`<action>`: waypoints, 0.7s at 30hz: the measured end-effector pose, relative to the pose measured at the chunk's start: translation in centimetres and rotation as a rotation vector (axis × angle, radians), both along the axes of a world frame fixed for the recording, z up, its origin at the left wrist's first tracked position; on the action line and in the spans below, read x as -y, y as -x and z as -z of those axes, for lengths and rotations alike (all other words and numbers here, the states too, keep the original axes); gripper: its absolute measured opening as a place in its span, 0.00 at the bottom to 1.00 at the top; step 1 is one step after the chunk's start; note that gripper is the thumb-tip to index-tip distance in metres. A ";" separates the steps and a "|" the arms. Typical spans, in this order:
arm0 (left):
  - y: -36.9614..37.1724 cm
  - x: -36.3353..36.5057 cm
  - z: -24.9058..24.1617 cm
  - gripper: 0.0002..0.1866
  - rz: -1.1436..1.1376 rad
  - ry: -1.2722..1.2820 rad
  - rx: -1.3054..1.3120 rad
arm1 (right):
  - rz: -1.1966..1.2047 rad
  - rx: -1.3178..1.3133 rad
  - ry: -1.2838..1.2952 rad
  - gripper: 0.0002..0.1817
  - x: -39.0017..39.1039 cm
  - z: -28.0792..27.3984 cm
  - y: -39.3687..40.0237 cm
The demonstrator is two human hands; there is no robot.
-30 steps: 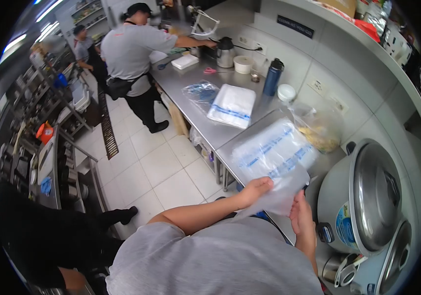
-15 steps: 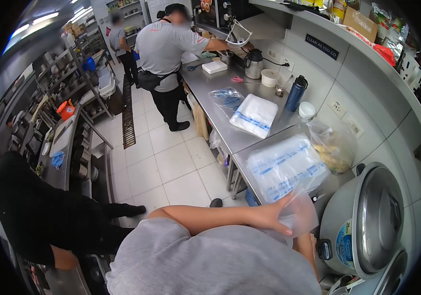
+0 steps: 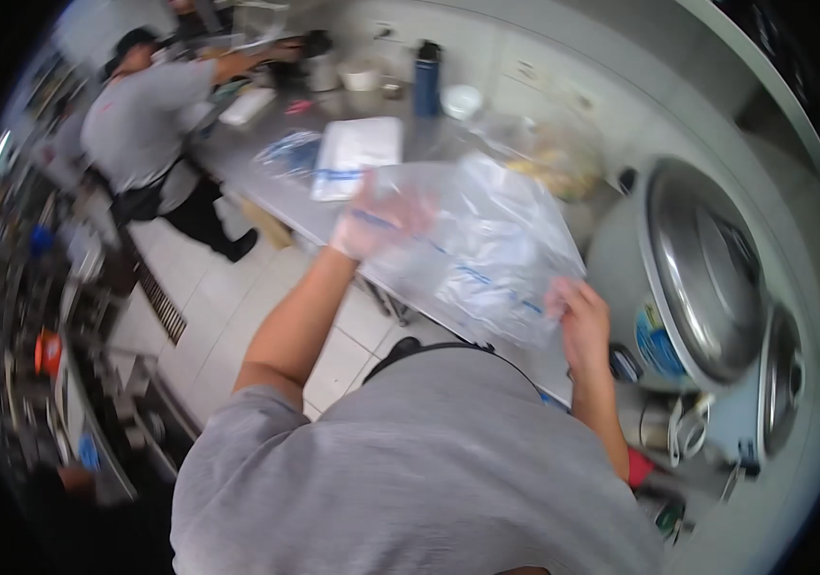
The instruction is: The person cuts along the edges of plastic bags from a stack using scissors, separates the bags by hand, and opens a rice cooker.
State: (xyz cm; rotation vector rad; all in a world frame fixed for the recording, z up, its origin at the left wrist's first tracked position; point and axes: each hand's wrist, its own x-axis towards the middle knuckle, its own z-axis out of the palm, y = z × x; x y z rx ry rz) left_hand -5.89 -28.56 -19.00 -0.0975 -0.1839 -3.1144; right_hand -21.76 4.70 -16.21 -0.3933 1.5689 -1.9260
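A clear plastic bag (image 3: 420, 192) is spread over the stack of white and blue plastic bags (image 3: 491, 259) on the steel table. My left hand (image 3: 381, 220) is inside or behind the clear plastic, at the left of the stack, its fingers blurred and veiled by the film. At the stack's right edge, my right hand (image 3: 578, 311) pinches the edge of the plastic between bent fingers. Beyond my left hand lies a white packet with a blue stripe (image 3: 360, 149), and a blue plastic packet (image 3: 290, 153) is beside it.
A large silver pot with a lid (image 3: 702, 268) stands right of my right hand. A bag of yellowish food (image 3: 563, 163), a blue bottle (image 3: 427, 81) and a white tub (image 3: 463, 101) line the wall. A person in grey (image 3: 142, 125) works at the table's far end.
My view has turned right. My left hand has moved away from my body to the far left of the stack, and my hands are now wide apart with the clear plastic stretched between them.
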 end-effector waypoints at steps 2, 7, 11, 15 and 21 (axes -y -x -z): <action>0.2 1.2 -2.7 0.46 -0.119 0.205 0.158 | 0.086 0.057 -0.010 0.09 1.3 0.3 -0.7; 4.8 5.5 -1.3 0.40 -0.231 1.128 0.498 | 0.266 0.118 -0.093 0.09 5.2 2.7 -2.1; 11.6 8.6 2.5 0.40 -0.705 1.845 0.539 | 0.320 0.185 -0.155 0.10 7.5 7.2 -2.3; 11.4 -2.2 1.2 0.40 -0.590 2.067 -0.105 | 0.446 0.236 -0.223 0.11 11.6 8.7 -3.1; 10.3 -4.2 8.4 0.34 -0.004 1.800 -0.004 | 0.475 0.336 -0.361 0.15 12.4 11.7 -3.0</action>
